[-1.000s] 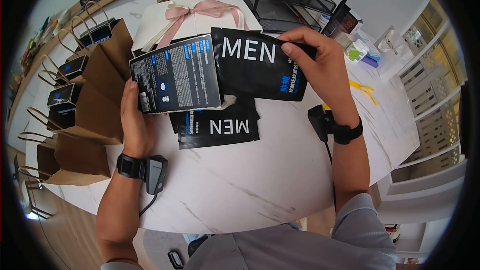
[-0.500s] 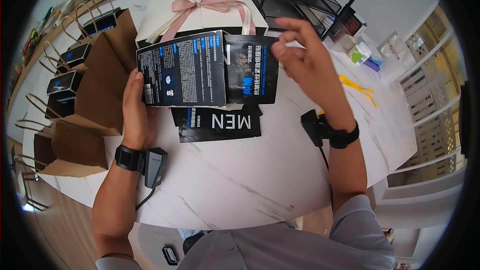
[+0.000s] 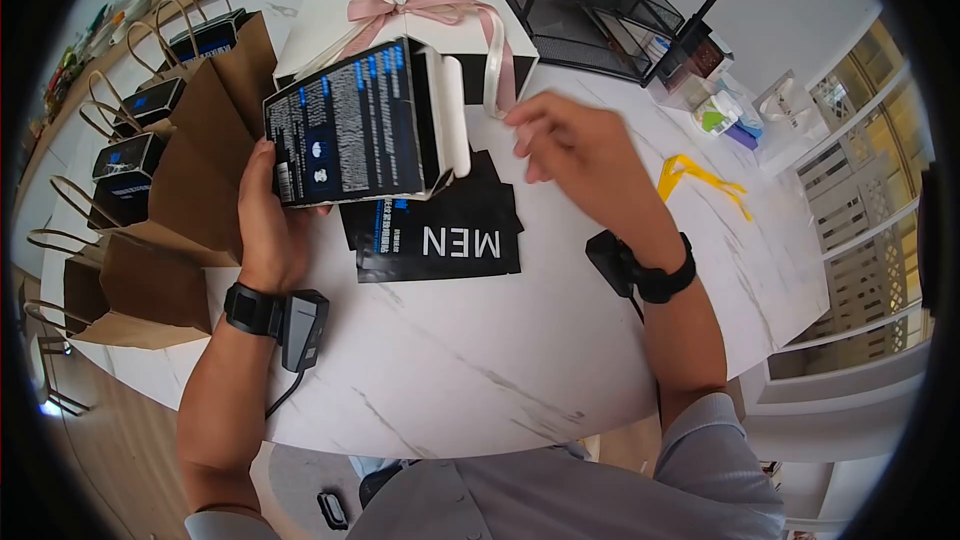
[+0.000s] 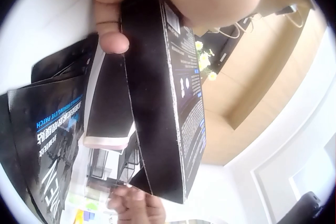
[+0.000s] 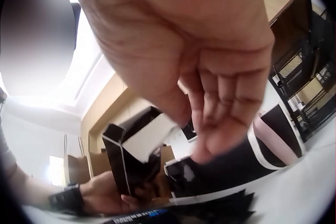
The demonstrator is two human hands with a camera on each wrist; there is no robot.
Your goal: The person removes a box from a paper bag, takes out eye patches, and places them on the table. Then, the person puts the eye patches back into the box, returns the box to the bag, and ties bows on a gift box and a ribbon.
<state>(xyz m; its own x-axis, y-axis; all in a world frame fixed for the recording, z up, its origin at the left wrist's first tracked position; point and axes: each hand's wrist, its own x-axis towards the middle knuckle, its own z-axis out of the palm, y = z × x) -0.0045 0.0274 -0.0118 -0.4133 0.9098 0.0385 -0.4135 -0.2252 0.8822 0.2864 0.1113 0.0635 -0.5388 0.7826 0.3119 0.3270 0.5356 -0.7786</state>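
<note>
My left hand [image 3: 272, 235] grips a black printed box [image 3: 345, 130] by its left end, the thumb on one face and fingertips showing beyond its lower edge. The box's right end gapes, with a white-lined flap [image 3: 454, 115] sticking out. Beneath it, black packets [image 3: 440, 243] lettered MEN lie overlapped on the table. To the right of the box hovers my right hand [image 3: 590, 155], apart from it, fingers loosely bent and holding nothing; the right wrist view shows the same hand [image 5: 184, 50] empty. The inside of the box is mostly hidden.
Brown paper bags [image 3: 195, 165] with black boxes stand along the left. Behind the held box sits a white gift box [image 3: 440, 15] with a pink ribbon; a black mesh rack [image 3: 590, 50] is beyond. A yellow strap [image 3: 700, 180] lies right.
My right hand has let go of a black packet and drawn away from it. The packet that stuck out beside the box no longer shows there. The box has tilted, exposing its end flap.
</note>
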